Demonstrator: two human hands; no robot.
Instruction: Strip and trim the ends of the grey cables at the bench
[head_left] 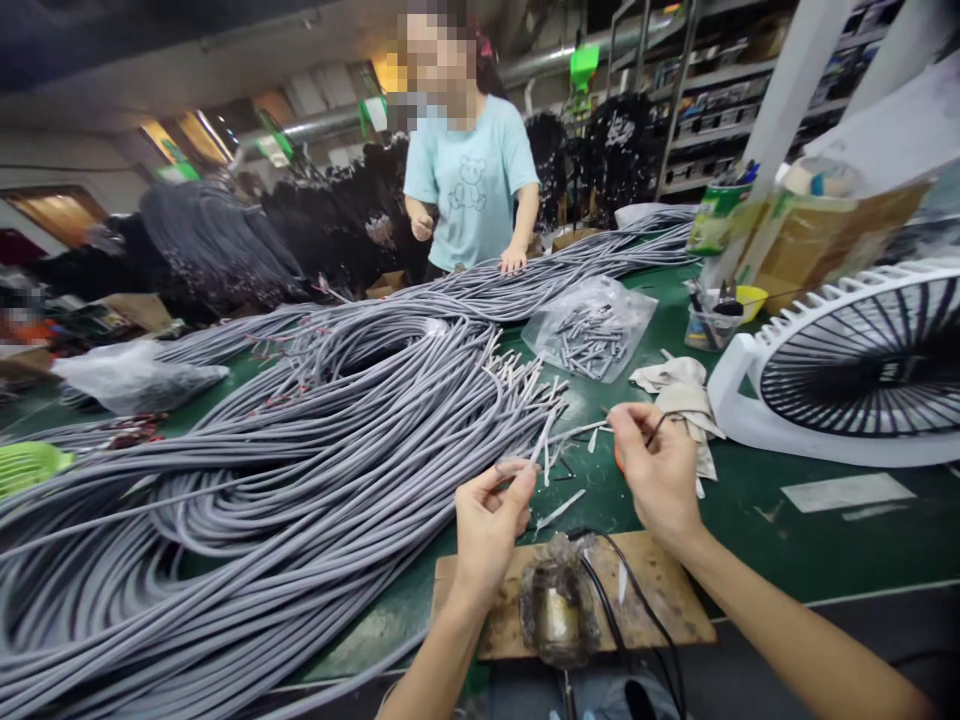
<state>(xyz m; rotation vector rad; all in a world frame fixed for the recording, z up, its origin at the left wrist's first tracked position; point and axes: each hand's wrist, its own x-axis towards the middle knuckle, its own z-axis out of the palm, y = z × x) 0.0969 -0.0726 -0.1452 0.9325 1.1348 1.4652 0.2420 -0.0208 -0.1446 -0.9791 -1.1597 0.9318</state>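
Note:
My left hand [491,515] is closed, thumb and fingers pinching the pale end of a grey cable [541,435]. To its right, my right hand [660,470] is curled round a small tool [619,455] with an orange-red part and a dark loop by the fingers; its exact kind is mostly hidden. A thin whitish strand [581,430] stretches between the cable ends and the right fingertips. Beside the left hand lies a large coiled bundle of grey cables [360,440], its pale ends fanned out toward the hands.
Below the hands, a small motor-like device [556,610] with black leads sits on a wooden board [660,600]. A white fan [739,400], a cloth [686,390] and a plastic bag of short grey pieces [592,335] lie around. Across the green table [750,530] a person [471,180] touches more cables.

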